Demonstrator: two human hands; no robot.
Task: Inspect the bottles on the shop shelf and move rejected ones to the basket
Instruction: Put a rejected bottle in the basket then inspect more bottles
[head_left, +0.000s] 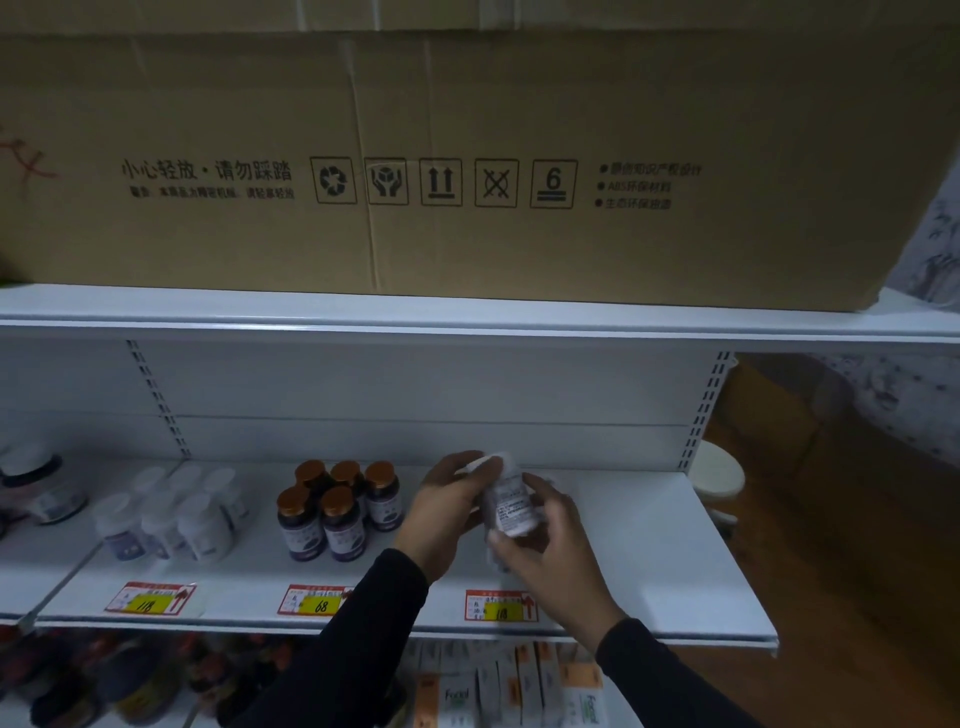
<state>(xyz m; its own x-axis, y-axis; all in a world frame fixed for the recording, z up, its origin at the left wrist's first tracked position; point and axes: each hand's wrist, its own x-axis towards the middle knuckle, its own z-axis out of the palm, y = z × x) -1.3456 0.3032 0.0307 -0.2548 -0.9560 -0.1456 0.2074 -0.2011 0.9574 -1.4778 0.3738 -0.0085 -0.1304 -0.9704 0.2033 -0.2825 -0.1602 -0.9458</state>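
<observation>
Big brown cardboard carton (467, 156) sits on top of white metal shop shelf (649, 561). On the shelf: dark bottles w/ copper caps (337, 506), white-capped bottles (176, 514) further left. Small white labelled bottle (511, 501) is held above the shelf, right of the copper-cap group. Left hand (447, 512) curls round its top, right hand (550, 540) grips the base. Advice: turn slowly, label toward face, check print & seal. No basket in view.

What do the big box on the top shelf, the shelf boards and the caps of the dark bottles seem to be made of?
Box: brown corrugated cardboard, matt, judging by creases and printed handling symbols.
Shelf boards: probably white painted metal, smooth, with slotted uprights behind.
Caps of the dark bottles: copper-coloured with a slight sheen; metal or metallised plastic, cannot tell which.
</observation>
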